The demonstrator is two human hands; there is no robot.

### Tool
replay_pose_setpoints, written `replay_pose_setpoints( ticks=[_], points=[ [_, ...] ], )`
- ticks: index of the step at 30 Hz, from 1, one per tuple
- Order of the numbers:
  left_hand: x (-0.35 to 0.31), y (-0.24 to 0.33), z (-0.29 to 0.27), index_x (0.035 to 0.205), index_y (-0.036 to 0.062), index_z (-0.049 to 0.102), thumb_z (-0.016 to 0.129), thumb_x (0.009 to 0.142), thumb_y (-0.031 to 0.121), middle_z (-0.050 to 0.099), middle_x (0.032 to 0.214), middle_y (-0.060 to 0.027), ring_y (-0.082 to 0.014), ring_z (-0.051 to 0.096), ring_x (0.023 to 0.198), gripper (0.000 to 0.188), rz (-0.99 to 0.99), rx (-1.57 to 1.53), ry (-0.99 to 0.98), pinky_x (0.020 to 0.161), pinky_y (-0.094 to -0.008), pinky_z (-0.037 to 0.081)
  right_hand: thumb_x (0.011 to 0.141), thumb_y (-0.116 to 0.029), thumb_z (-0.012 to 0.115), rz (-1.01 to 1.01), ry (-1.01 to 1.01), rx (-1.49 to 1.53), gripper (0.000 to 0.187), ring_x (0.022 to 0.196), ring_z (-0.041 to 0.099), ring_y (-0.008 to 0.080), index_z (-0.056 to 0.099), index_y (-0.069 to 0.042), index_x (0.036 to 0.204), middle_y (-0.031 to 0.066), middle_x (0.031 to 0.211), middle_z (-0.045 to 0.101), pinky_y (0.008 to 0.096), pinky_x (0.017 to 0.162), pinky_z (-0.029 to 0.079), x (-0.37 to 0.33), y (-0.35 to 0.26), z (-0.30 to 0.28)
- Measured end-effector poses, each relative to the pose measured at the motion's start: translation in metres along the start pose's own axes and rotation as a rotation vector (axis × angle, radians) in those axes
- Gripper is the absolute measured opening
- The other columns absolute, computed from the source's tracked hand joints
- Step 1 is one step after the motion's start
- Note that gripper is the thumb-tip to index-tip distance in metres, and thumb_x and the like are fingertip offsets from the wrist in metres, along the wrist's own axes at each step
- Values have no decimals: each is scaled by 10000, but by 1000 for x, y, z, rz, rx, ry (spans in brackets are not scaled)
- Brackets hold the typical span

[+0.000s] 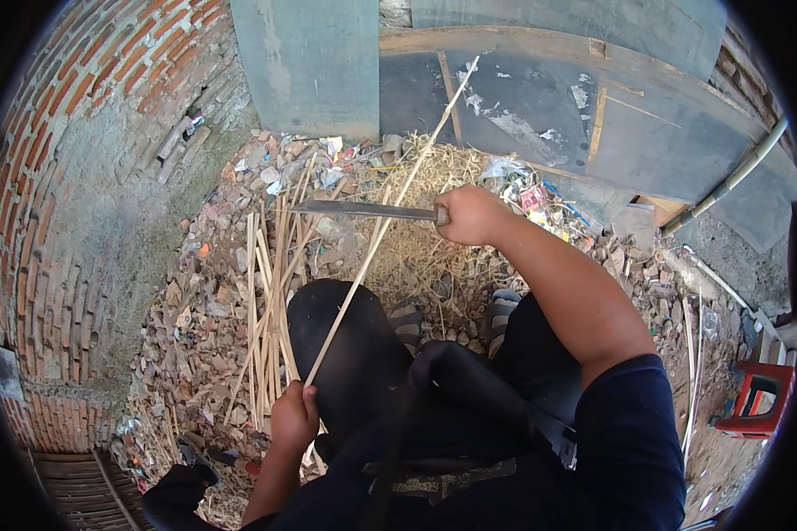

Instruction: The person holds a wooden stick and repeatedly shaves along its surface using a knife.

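My left hand (293, 416), low beside my left knee, is closed around the lower end of a long pale bamboo strip (350, 296). The strip slants up and away to the right, past my knee, toward the dark panels. In my right hand (475, 215) is the handle of a machete (354, 210), its flat grey blade pointing left. Blade and strip cross near the handle; whether they touch I cannot tell. A loose bundle of bamboo strips (266, 354) lies left of my knee, some partly hidden by my leg and left hand.
Pale shavings (425, 257) are heaped ahead of my sandalled feet, over rubble (204, 327) and litter. A brick wall (71, 203) rises at left, with dark panels (522, 97) across the far side. At right are a leaning pole (726, 181), a red stool (762, 398) and more strips (692, 380).
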State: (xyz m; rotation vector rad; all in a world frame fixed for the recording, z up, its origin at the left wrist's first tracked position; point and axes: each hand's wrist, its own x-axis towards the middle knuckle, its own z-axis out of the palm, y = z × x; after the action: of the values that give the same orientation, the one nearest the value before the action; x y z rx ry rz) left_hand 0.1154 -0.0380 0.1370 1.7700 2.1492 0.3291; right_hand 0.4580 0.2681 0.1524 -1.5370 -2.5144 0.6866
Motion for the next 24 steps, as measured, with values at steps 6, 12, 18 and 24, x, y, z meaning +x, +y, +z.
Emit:
replay_pose_setpoints(
  ticks=[6, 12, 18, 24],
  points=[
    [-6, -5, 1, 911, 20, 512, 492, 1039, 281, 607, 699, -280, -508, 613, 674, 291, -43, 70, -39, 586, -589, 455, 771, -256, 694, -87, -103, -91, 237, 940, 698, 342, 723, -112, 957, 146, 941, 714, 476, 848, 560, -11, -39, -3],
    [1, -2, 3, 895, 22, 502, 520, 1029, 267, 596, 674, -270, -504, 609, 658, 280, -13, 87, 14, 567, -572, 453, 759, -244, 686, -57, -117, -105, 248, 896, 704, 348, 716, -112, 967, 136, 881, 715, 465, 803, 563, -2, -9, 14],
    [-11, -17, 3, 864, 11, 504, 523, 1032, 258, 590, 676, -272, -514, 596, 656, 299, 34, -24, 6, 582, -570, 446, 772, -244, 679, -124, -36, -23, 235, 896, 701, 354, 705, -99, 955, 159, 880, 712, 482, 801, 562, -9, -40, 4],
    [0, -4, -2, 877, 7, 501, 512, 1038, 260, 589, 672, -270, -514, 594, 669, 300, 12, -8, -50, 582, -574, 437, 783, -249, 675, -58, -15, -24, 219, 892, 698, 357, 702, -96, 938, 158, 878, 711, 487, 800, 560, -10, -17, -4]
  ],
)
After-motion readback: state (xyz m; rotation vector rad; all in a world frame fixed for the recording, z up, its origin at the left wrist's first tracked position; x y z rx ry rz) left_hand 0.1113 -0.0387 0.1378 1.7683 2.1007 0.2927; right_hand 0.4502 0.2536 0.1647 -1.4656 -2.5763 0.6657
